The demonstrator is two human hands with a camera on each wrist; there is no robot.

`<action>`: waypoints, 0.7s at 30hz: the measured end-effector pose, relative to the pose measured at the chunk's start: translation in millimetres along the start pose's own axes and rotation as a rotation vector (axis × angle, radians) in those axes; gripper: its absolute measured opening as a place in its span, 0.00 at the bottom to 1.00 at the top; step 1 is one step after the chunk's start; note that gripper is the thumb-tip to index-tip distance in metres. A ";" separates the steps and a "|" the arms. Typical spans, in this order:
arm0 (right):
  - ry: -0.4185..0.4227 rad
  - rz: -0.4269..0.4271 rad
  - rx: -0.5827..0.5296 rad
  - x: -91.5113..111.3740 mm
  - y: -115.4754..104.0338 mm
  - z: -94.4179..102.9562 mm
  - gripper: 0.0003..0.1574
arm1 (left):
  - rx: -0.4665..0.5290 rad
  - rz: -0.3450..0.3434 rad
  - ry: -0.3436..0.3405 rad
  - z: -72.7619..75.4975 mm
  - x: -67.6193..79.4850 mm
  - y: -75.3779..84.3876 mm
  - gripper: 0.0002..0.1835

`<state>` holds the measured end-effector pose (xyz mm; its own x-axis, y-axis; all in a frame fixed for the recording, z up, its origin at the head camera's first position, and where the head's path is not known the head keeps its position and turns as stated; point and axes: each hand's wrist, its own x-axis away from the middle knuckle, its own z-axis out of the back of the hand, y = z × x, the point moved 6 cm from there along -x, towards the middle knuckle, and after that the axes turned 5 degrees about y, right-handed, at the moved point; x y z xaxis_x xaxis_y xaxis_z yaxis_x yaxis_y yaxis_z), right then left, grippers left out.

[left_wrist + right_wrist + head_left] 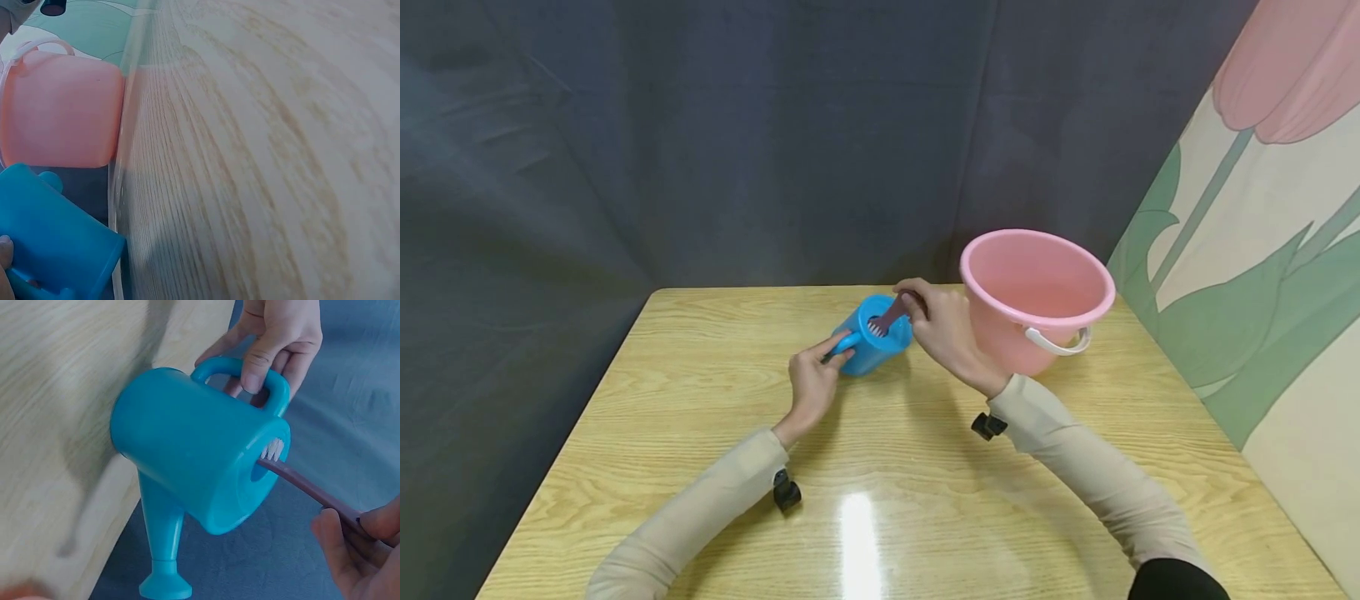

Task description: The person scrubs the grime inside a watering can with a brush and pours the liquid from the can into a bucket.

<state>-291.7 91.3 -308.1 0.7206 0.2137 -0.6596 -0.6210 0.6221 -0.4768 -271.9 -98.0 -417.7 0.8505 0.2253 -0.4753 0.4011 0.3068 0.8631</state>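
A blue watering can (871, 357) is held tilted over the wooden table. My left hand (814, 385) grips its loop handle, with the thumb lying over the handle in the right wrist view. My right hand (950, 335) pinches the maroon handle of a small brush (303, 483). Its white bristles are at the round opening in the can's top, against the rim or just inside; I cannot tell how deep. The can's spout (164, 540) ends in a flared head. In the left wrist view only part of the can (53, 234) and a fingertip show.
A pink bucket (992, 329) with a white handle (1060, 346) stands close behind my right hand at the table's back right. Dark cloth (805, 142) hangs behind the wooden table (700, 358). A wall with a painted tulip (1225, 333) borders the right side.
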 end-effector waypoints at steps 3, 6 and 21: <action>0.013 0.002 -0.006 -1.5 -1.1 2.2 0.10 | -0.003 -0.016 0.000 0.7 0.7 -0.4 0.16; 0.021 0.008 -0.004 -3.3 -2.0 3.7 0.10 | -0.009 -0.034 0.000 1.1 1.6 0.3 0.16; 0.000 0.052 0.012 -11.1 -3.2 1.1 0.13 | -0.185 -0.283 -0.036 2.5 4.0 11.1 0.18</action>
<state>-297.4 87.8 -298.7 0.6873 0.2462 -0.6834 -0.6541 0.6188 -0.4350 -263.2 -96.0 -409.6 0.7271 0.0751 -0.6824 0.5572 0.5162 0.6505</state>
